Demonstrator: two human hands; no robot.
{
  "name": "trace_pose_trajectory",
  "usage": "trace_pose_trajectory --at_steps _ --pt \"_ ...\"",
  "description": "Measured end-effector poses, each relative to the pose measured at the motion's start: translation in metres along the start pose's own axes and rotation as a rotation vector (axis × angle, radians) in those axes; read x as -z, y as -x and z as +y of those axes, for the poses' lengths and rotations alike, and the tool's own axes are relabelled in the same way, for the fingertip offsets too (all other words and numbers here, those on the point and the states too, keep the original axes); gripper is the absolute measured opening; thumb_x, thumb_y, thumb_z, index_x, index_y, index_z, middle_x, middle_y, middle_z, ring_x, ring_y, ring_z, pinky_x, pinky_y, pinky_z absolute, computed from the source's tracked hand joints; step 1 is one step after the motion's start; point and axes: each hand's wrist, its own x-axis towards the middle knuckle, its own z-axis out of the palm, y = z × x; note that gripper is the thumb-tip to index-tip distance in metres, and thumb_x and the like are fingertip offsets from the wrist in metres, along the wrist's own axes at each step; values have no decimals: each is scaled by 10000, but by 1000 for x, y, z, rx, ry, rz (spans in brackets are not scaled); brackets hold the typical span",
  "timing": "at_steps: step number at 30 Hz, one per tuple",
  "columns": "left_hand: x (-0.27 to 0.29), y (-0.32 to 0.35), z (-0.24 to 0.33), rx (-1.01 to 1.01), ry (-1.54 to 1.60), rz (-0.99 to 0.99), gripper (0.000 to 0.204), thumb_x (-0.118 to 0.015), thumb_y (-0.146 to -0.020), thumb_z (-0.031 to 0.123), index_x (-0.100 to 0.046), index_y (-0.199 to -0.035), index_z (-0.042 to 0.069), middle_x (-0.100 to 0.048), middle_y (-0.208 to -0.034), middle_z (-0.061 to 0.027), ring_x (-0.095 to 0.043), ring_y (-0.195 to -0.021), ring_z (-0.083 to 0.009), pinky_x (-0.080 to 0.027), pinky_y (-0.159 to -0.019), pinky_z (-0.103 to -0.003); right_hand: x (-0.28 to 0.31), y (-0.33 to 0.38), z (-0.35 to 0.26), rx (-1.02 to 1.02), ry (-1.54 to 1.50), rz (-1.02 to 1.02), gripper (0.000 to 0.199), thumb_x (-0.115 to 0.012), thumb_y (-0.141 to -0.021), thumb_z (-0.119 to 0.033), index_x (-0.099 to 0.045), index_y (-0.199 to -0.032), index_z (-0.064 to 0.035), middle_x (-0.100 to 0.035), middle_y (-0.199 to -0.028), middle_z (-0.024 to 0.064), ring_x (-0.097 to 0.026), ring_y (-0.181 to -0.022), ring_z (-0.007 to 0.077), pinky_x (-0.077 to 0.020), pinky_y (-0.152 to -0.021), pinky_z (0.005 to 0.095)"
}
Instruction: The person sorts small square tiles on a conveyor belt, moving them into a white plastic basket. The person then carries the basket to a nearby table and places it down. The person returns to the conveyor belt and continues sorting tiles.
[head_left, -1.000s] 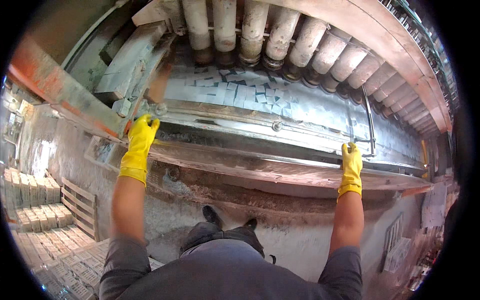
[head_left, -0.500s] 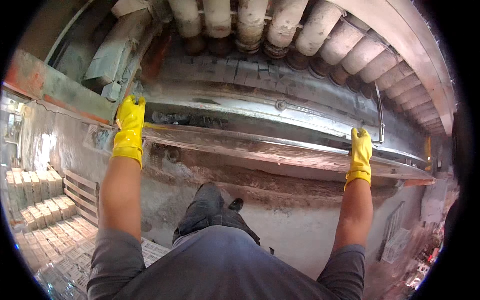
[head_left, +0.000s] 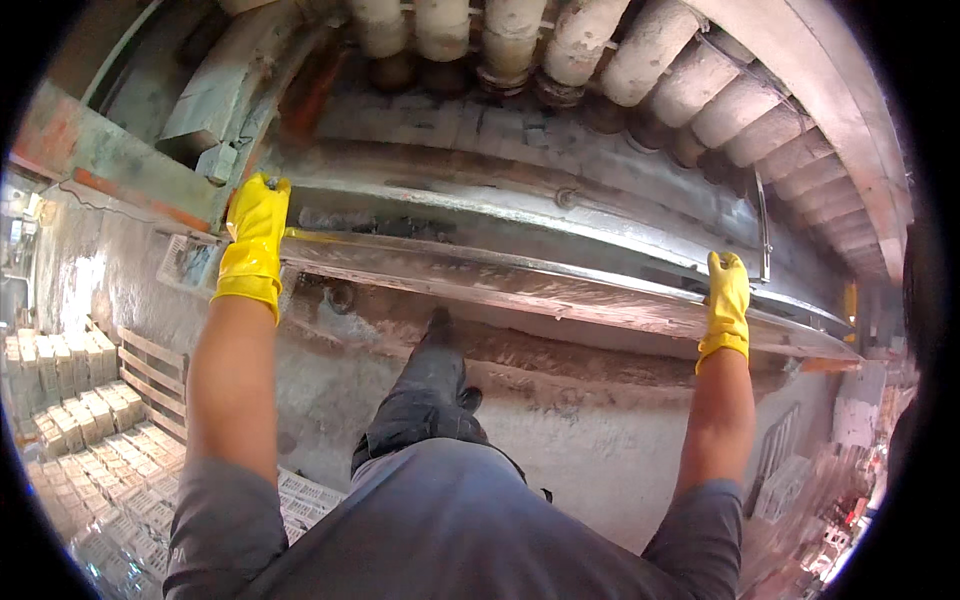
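Note:
My left hand (head_left: 256,240), in a yellow rubber glove, is curled closed at the left end of a long shiny metal bar (head_left: 480,205); a bit of grey metal shows at its fingertips. Toward the right end, my right hand (head_left: 727,302), gloved alike, has its fingers curled over the same bar. The glove hides the exact grip there. Below the bar runs a pale metal ledge (head_left: 520,290), with a dark gap between the two.
Beyond the bar, a row of thick pale pipes (head_left: 507,45) curves to the right. A scuffed steel beam (head_left: 120,155) stands at left. Stacked pale blocks (head_left: 110,440) and a wooden pallet (head_left: 152,375) are at lower left. A thin upright rod (head_left: 764,225) stands near my right hand.
The view has shifted slightly. My left hand sits a little farther left and up, my right hand slightly right. My leg reaches farther toward the ledge. Both hands stay closed.

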Motion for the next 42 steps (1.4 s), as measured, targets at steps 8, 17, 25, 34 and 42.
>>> trace_pose_trajectory --at_steps 8,17,25,34,42 --pt "2 3 12 11 45 -53 517 -703 -970 493 -734 -1298 95 -759 -1279 -168 -703 -1199 -395 -551 -1003 -496 4 -8 15 34 8 26 498 -676 -1015 -436 -709 -1308 -34 -780 -1204 159 -786 -882 314 -646 -684 411" --pt "13 7 23 -24 -63 -58 524 -676 -996 506 -730 -1301 83 -743 -1319 -178 -688 -1244 -395 -543 -1037 -492 5 -25 40 129 79 119 538 -635 -996 -475 -721 -1312 -48 -772 -1237 184 -753 -1078 368 -601 -889 449" --pt "8 -7 17 20 -112 -80 524 -642 -1004 517 -731 -1305 96 -724 -1352 -192 -671 -1269 -413 -526 -1072 -500 7 -26 32 228 194 204 537 -627 -994 -499 -731 -1302 -72 -755 -1284 177 -710 -1183 393 -540 -1017 468" --pt "22 -18 17 26 -105 -138 531 -625 -1002 506 -723 -1334 104 -707 -1379 -202 -656 -1290 -415 -521 -1082 -510 16 -25 11 166 172 197 569 -638 -968 -545 -739 -1308 -100 -756 -1295 162 -692 -1226 382 -520 -1046 470" --pt "36 -13 19 51 -26 -112 532 -659 -992 504 -719 -1331 99 -730 -1323 -218 -675 -1253 -425 -529 -1058 -512 28 21 -30 -44 364 413 591 -561 -987 -559 -759 -1270 -79 -749 -1280 214 -687 -1204 426 -508 -1019 525"
